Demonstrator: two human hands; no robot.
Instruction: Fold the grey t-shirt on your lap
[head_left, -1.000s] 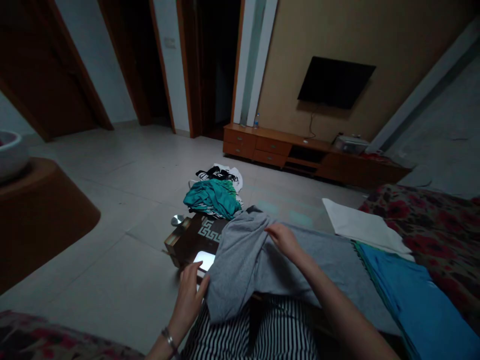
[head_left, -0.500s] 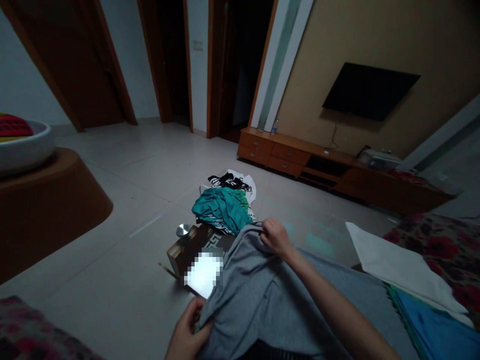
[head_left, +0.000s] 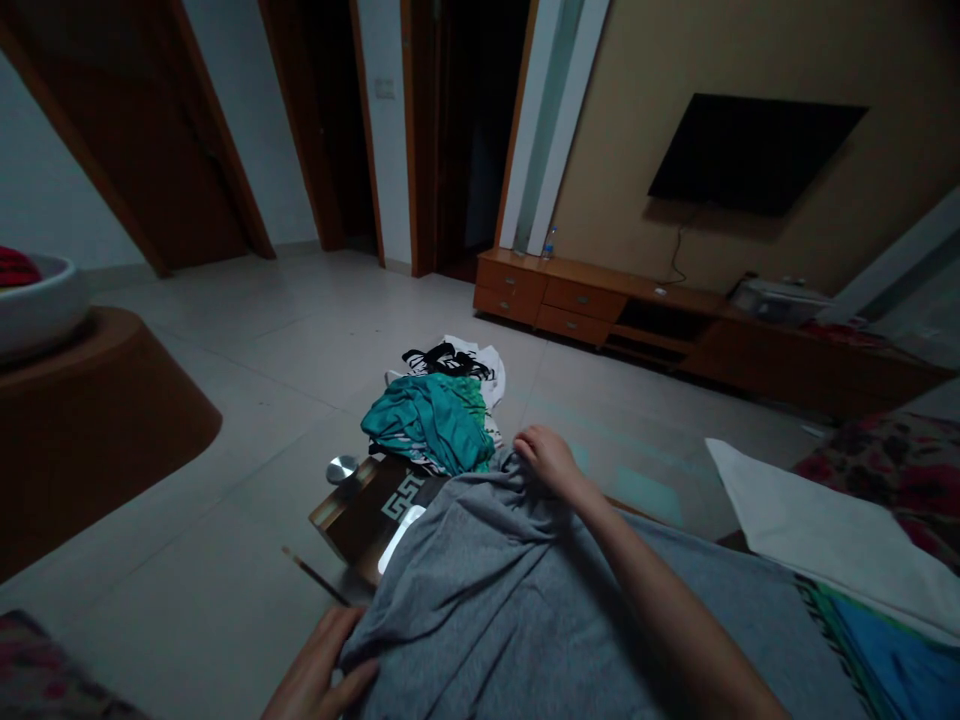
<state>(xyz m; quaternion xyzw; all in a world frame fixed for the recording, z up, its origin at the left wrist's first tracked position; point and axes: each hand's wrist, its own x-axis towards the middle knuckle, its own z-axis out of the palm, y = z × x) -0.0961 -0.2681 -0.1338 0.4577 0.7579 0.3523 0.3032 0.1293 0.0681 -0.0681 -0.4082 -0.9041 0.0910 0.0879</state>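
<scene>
A grey cloth garment is spread over the low table in front of me, wrinkled on its left part and flatter on the right. My right hand pinches its far edge, where the fabric bunches up. At the near left edge my left hand grips the cloth between thumb and fingers. Just beyond the garment lies a crumpled teal and green cloth, with black-and-white clothing behind it. A bright white patch on the table is partly covered by the grey cloth.
The table's wooden end shows a pale key pattern. A blue cloth and a white sheet lie at right. A white bowl rests on a brown surface at left. A TV cabinet stands along the far wall.
My left hand has moved left and down with the edge of the grey garment, spreading it over more of the table and the white patch. The view has shifted slightly.
</scene>
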